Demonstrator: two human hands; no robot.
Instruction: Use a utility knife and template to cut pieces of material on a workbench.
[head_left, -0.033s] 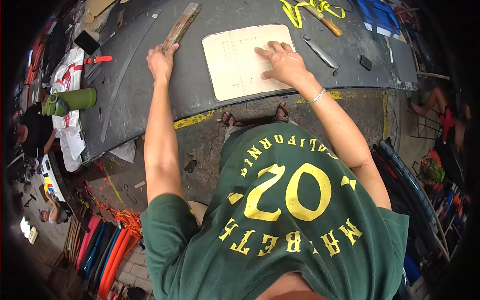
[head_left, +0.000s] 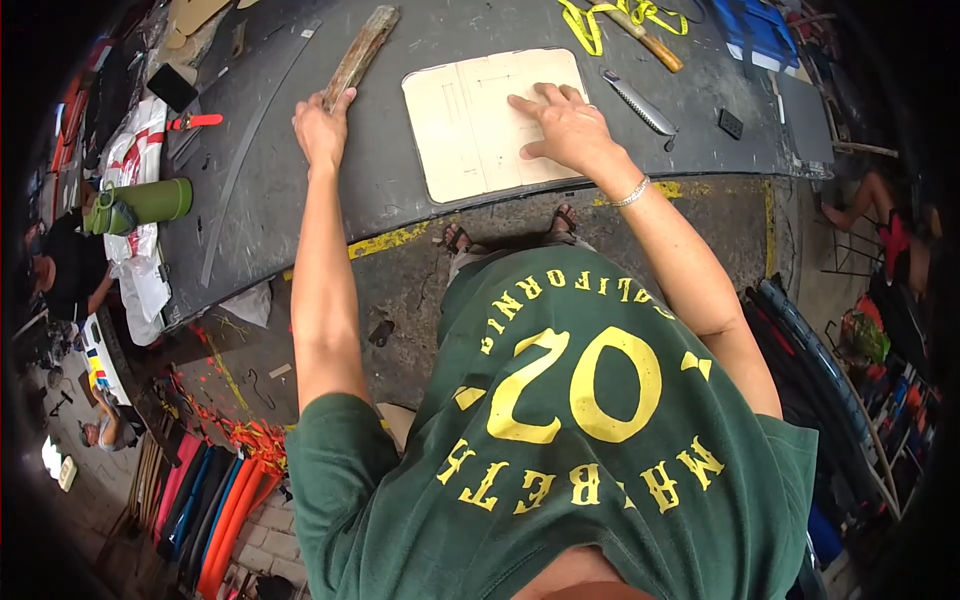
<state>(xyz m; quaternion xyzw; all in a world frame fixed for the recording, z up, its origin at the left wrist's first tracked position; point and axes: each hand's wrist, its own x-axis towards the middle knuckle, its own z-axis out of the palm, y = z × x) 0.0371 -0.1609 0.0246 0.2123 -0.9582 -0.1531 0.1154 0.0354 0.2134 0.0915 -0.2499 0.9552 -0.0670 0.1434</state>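
My left hand (head_left: 321, 130) is closed round the near end of a worn, weathered wooden bar (head_left: 362, 52), which lies slanted across the dark table. To its right is a flat cream cardboard pattern (head_left: 447, 128) with rounded corners, a middle crease and thin drawn lines. My right hand (head_left: 568, 127) is over the pattern's right part, fingers spread and nothing gripped. A silver utility knife (head_left: 640, 103) lies just right of that hand. Beyond the knife is a wooden handle (head_left: 655, 48) beside a tangled yellow tape (head_left: 590, 30).
A small black block (head_left: 731, 124) sits on the right of the table (head_left: 270, 215). A long thin strip (head_left: 245, 150) runs down its left side, near a green bottle (head_left: 158, 200) and a phone (head_left: 174, 87). Fabric rolls (head_left: 240, 510) stand at lower left; other people are at both sides.
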